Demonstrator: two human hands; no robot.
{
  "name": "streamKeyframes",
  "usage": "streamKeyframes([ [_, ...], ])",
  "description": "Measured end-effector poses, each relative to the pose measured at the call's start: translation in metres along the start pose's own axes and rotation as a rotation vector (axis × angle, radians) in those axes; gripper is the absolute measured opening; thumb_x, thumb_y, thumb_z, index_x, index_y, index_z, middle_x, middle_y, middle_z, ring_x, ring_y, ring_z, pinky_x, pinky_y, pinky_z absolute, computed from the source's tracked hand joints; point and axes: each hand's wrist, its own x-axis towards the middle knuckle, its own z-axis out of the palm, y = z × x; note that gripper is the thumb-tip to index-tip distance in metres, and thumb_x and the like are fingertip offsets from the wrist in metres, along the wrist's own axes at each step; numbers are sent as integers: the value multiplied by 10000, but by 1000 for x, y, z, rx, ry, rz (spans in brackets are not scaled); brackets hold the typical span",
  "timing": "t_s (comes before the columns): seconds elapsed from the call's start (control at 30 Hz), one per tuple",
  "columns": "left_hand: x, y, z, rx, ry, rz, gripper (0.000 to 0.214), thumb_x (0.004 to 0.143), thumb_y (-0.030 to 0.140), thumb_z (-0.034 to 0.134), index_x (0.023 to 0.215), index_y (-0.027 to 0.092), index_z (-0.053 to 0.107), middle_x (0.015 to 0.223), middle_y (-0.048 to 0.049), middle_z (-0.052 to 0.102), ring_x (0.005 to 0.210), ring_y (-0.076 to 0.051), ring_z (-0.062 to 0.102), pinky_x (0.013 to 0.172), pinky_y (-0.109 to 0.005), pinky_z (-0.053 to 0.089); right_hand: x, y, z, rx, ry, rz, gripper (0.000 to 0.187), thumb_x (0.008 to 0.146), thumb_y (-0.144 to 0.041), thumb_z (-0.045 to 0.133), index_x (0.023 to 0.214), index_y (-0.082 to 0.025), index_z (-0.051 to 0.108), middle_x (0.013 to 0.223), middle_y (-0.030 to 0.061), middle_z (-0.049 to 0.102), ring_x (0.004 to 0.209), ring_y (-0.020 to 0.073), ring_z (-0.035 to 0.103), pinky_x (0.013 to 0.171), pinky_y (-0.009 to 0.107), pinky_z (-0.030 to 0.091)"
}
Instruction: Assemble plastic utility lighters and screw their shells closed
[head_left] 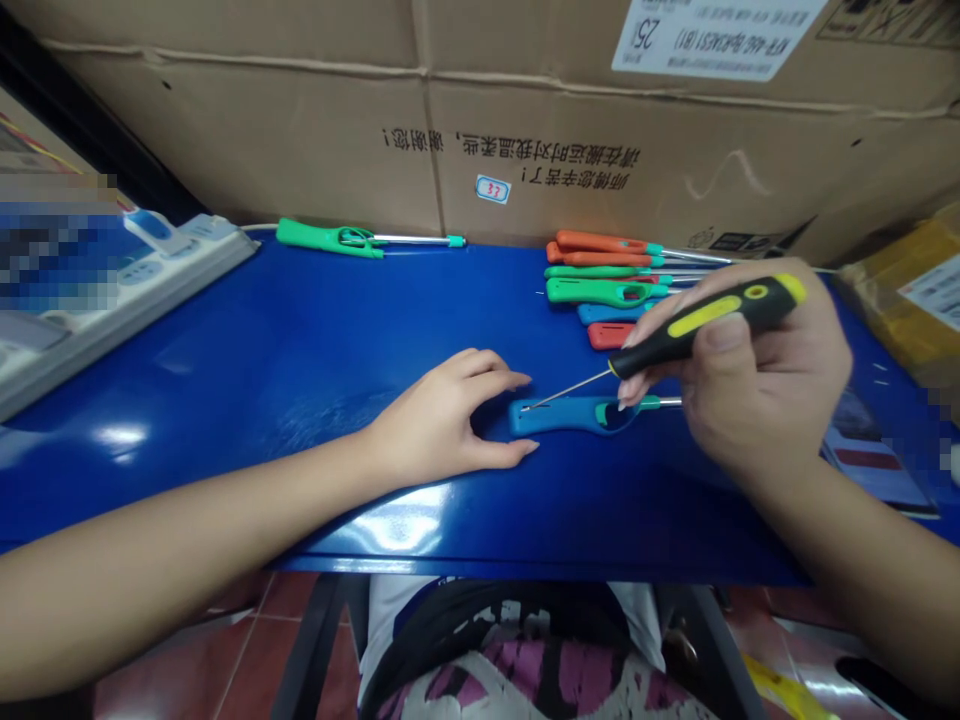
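Note:
A blue long-nosed lighter [562,415] lies flat on the blue table in front of me. My right hand [765,370] grips a black and yellow screwdriver [675,328], its thin shaft slanting down to the left. The tip meets the lighter near the rear end of its handle; whether it sits in a hole I cannot tell. My left hand [457,415] rests beside that same end, thumb and fingers apart around it, with a gap to the lighter. Part of the lighter's metal tube is hidden behind my right hand.
Several orange, green, blue and red lighters [600,290] lie grouped behind my right hand. One green lighter [326,238] lies apart at the back left. A white power strip [142,290] runs along the left. A cardboard box [300,130] walls off the back.

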Motion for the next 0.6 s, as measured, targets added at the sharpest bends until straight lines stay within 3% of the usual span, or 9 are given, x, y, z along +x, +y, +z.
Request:
streamKeyframes([
  [0.17,1,1,5,-85,-36,27,328,886,269,774,1183,135,732,1072,-75,719,997,-201,666,933,-351,552,0,-4,0,-80,-35,-3,129,956,-333,708,1024,-244,644,827,-18,728,491,139,693,365,265,578],
  [0.6,0,3,7,-86,-24,47,344,889,313,785,1179,137,728,1057,-80,723,979,-214,661,907,-374,551,-5,-6,1,-99,-79,-3,148,929,-332,733,1025,-254,652,830,-3,722,485,146,682,364,277,573],
])
